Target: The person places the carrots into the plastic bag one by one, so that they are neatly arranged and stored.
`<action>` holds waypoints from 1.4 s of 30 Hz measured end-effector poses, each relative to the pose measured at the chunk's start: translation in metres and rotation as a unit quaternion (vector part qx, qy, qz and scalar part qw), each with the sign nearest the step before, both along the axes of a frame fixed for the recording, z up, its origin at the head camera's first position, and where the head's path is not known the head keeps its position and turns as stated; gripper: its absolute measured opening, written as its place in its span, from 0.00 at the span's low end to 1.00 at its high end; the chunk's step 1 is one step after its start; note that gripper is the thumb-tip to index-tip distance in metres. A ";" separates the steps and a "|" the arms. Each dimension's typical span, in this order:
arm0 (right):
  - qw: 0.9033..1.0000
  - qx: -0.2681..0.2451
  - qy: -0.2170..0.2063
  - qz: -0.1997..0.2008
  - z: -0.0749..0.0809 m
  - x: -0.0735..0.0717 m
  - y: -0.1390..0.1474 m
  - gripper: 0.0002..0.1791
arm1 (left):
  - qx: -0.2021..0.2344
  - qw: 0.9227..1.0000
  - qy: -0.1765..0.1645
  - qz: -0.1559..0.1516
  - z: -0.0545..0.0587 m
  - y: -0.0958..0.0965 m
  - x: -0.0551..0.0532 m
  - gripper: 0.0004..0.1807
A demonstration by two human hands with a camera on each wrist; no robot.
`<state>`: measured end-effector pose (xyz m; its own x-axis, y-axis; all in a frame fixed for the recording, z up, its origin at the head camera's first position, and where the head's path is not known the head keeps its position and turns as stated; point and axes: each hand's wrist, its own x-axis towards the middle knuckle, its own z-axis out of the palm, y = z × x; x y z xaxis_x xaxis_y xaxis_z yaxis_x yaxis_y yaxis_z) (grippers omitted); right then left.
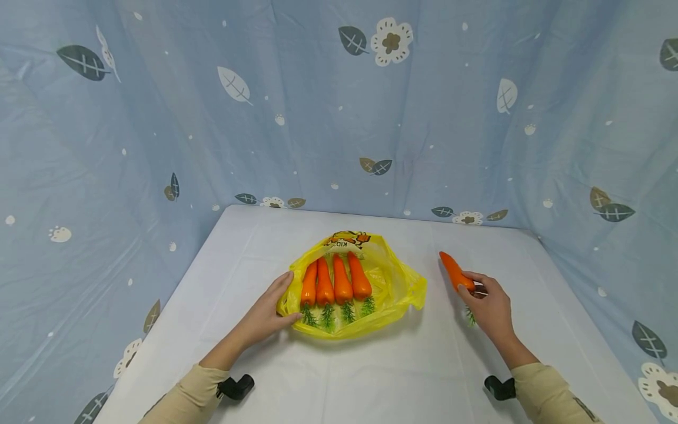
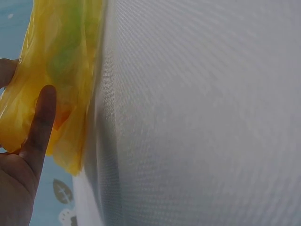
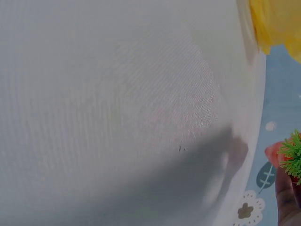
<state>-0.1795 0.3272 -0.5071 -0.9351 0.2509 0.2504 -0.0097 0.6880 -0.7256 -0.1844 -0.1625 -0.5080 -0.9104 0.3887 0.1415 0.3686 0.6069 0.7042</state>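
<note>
A yellow plastic bag (image 1: 389, 303) lies with its mouth spread wide, and several orange carrots (image 1: 341, 282) with green tops rest side by side inside it. My left hand (image 1: 270, 309) holds the bag's left edge, thumb toward the front and fingers farther back. In the left wrist view the thumb (image 2: 43, 117) lies along the yellow plastic (image 2: 66, 42). To the right of the bag, my right hand (image 1: 489, 303) grips another carrot (image 1: 452, 271) above the table, its tip pointing away and left. Its green top (image 3: 292, 157) shows in the right wrist view.
A white cloth (image 1: 371, 377) covers the table. Blue curtains (image 1: 318, 118) with leaf and flower prints hang behind and along both sides. Black objects (image 1: 237, 387) show at both wrists, by the beige sleeves (image 1: 185, 394).
</note>
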 end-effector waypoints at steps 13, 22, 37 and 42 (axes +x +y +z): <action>1.000 -0.016 0.010 0.010 0.009 0.005 -0.010 0.22 | 0.002 1.000 0.003 -0.003 0.001 0.000 0.000 0.53; 0.999 -0.014 0.029 0.018 0.012 0.008 -0.014 0.21 | -0.003 1.000 0.003 -0.001 0.001 0.000 0.001 0.53; 0.997 -0.011 0.066 0.035 0.018 0.012 -0.022 0.20 | -0.001 1.000 0.000 -0.001 0.001 0.001 0.000 0.52; 0.997 -0.010 0.065 0.034 0.021 0.013 -0.028 0.19 | -0.002 1.000 0.000 0.000 0.001 0.001 0.000 0.52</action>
<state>-0.1665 0.2997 -0.4865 -0.9096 0.1949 0.3668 -0.1505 0.6683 -0.7285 -0.1841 -0.1618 -0.5072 -0.9106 0.3892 0.1390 0.3679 0.6102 0.7016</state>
